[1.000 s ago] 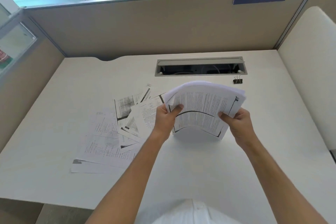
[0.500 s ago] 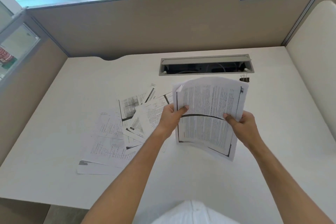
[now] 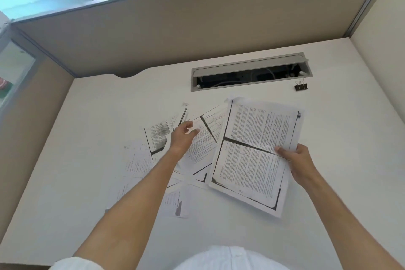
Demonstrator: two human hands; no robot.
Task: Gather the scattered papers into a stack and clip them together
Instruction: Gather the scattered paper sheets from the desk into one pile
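Since half a second ago: your left hand (image 3: 183, 138) has let go of the gathered stack (image 3: 256, 155) and moved left, out over the loose sheets (image 3: 157, 136). Your right hand (image 3: 299, 164) alone carries the stack now.

Left fingers: relaxed, slightly spread, holding nothing. They hover over, or just touch, the upper sheets of the scatter; contact cannot be confirmed from this view.

Right fingers: thumb pressed on top of the stack at its right edge, the other fingers hidden beneath. Firm pinch. The stack lies nearly flat, low over the desk (image 3: 339, 138), with its left edge overlapping the nearest loose sheet. Edges look roughly squared, though a few sheets at the far corner sit slightly out of line.

Progress, judged: about halfway through gathering. One bundle collected; several sheets remain fanned out left of it, overlapping each other, reaching toward you under your left forearm. Nothing clipped.

Binder clip (image 3: 301, 87): on the desk beyond the stack, just beside the right end of the cable tray (image 3: 249, 66), well apart from both hands. Untouched.

Left to do: collect remaining sheets, square the stack, fetch and fit the clip.
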